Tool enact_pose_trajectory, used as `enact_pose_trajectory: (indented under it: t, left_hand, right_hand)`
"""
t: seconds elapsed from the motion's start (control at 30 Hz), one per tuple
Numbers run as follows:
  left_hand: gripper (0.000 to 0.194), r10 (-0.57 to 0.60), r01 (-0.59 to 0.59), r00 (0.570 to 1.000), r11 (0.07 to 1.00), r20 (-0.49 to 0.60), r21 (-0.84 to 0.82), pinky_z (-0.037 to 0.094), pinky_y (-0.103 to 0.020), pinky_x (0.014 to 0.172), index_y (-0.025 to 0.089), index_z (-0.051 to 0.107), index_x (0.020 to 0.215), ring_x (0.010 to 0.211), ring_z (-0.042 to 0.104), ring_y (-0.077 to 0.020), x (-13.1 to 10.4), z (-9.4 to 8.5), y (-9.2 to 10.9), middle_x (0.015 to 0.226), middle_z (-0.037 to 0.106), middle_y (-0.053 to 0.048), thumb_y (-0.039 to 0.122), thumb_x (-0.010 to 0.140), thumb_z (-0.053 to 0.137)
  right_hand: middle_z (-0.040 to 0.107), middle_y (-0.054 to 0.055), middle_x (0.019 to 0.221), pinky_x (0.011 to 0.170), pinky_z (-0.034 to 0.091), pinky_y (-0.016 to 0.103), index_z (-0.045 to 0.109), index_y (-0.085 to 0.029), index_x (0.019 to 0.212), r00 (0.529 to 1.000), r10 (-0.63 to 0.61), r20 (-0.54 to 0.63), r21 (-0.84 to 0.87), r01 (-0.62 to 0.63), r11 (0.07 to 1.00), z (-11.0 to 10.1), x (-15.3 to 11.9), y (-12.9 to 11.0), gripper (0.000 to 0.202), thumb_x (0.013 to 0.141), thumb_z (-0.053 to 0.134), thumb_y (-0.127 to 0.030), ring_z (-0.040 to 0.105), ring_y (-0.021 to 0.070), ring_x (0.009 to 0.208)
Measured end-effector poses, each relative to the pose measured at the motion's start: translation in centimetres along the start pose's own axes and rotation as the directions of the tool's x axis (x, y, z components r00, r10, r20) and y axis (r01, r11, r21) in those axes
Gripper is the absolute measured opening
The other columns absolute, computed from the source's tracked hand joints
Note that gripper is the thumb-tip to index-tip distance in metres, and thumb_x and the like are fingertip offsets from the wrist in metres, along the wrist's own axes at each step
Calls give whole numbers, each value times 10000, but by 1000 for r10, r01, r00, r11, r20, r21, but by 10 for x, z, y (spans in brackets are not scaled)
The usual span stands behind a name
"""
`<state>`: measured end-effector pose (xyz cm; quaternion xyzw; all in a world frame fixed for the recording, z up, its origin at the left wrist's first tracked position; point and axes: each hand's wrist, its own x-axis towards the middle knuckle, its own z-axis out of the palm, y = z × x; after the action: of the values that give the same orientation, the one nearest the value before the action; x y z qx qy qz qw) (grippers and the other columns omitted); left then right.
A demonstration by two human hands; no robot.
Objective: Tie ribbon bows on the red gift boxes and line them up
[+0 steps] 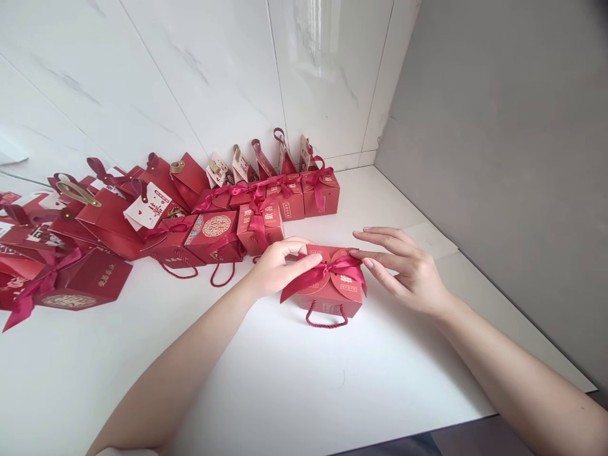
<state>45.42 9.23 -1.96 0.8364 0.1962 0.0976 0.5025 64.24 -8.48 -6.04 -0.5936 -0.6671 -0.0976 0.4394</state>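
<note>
The gift box (349,306) sits on the white counter (266,386), a little below the middle of the view, its twisted cord handle (327,326) hanging at six o'clock. A ribbon (308,277) is tied in a bow across its top. The left hand (278,267) comes in at nine o'clock, thumb laid on the ribbon and fingers reaching past the far-left corner; how firmly it grips, I cannot tell. At three o'clock the right hand (415,272) is open, fingers spread, a fingertip touching the ribbon's right end. From nine to twelve o'clock of the box, other red boxes (216,231) with ribbons stand before bags (111,218) with looped handles, near the tiled wall (228,76).
</note>
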Motion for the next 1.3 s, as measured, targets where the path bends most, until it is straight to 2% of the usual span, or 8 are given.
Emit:
enact_pose_trajectory:
  t: [0.07, 0.2, 0.43, 0.63, 0.9, 0.97, 1.13, 1.3]
  left_hand:
    - [441, -17, 17, 1000, 1000, -12, -4, 457, -314, 800, 154, 459, 607, 865, 605, -165, 0, 2, 0, 1033, 617, -47, 485, 874, 576]
    - [398, -19, 20, 1000, 999, -20, 44, 455, -310, 843, 151, 494, 622, 927, 613, -178, -2, 4, 0, 1063, 620, -37, 453, 818, 664]
    - [370, -15, 16, 999, 999, -31, 29, 446, -302, 797, 154, 465, 618, 894, 606, -172, -2, 4, 1, 1027, 623, -38, 395, 855, 618]
    - [408, -7, 7, 1000, 1000, -5, -4, 407, -286, 736, 157, 380, 598, 821, 562, -147, 0, 4, -2, 996, 600, -30, 382, 887, 561]
    - [323, -67, 67, 998, 998, -15, 12, 357, -238, 614, 183, 416, 740, 641, 461, -86, -4, 6, 2, 809, 491, 34, 421, 869, 591]
    - [278, -55, 55, 998, 998, -36, 6, 392, -240, 649, 193, 449, 788, 694, 494, -97, -4, 6, 1, 837, 499, 30, 411, 863, 604]
    - [232, -7, 4, 998, 999, -69, -47, 450, -293, 877, 219, 504, 950, 992, 568, -158, -1, 4, -5, 1032, 567, -3, 374, 845, 642]
    - [197, -63, 56, 995, 995, -77, -84, 456, -309, 871, 220, 514, 979, 962, 584, -157, 3, 1, -12, 1015, 586, -9, 365, 877, 599]
  right_hand:
    - [677, 94, 1238, 944, 538, 474, 739, -223, 1092, 1000, -10, -6, 4, 10, 1000, 0, 0, 0, 254, 928, 564, -142, 598, 284, 1158]
    - [682, 108, 1222, 938, 539, 468, 739, -203, 1093, 1000, -30, -10, 10, 30, 1000, 1, 1, 0, 255, 919, 571, -120, 601, 286, 1143]
    - [681, 99, 1213, 935, 536, 470, 727, -218, 1110, 1000, -19, 5, 20, 18, 1000, 1, 1, 0, 267, 919, 572, -114, 597, 282, 1139]
    - [685, 101, 1188, 935, 531, 459, 724, -210, 1113, 1000, -11, 8, 33, 11, 999, 1, 0, -1, 268, 918, 573, -104, 599, 272, 1124]
    - [685, 107, 1176, 941, 520, 448, 720, -196, 1111, 1000, -13, 16, 41, 13, 999, 1, 0, -1, 265, 914, 576, -92, 600, 265, 1114]
    - [687, 107, 1171, 938, 520, 450, 718, -197, 1113, 1000, -17, 18, 39, 16, 999, 2, 0, -1, 265, 914, 577, -93, 604, 266, 1105]
    - [690, 102, 1166, 929, 522, 453, 717, -210, 1103, 1000, -17, 18, 33, 16, 999, 2, 0, 0, 259, 917, 574, -99, 608, 265, 1098]
    - [692, 107, 1157, 932, 521, 450, 716, -201, 1101, 1000, -15, 23, 36, 14, 999, 1, 0, 0, 253, 917, 573, -103, 609, 265, 1100]
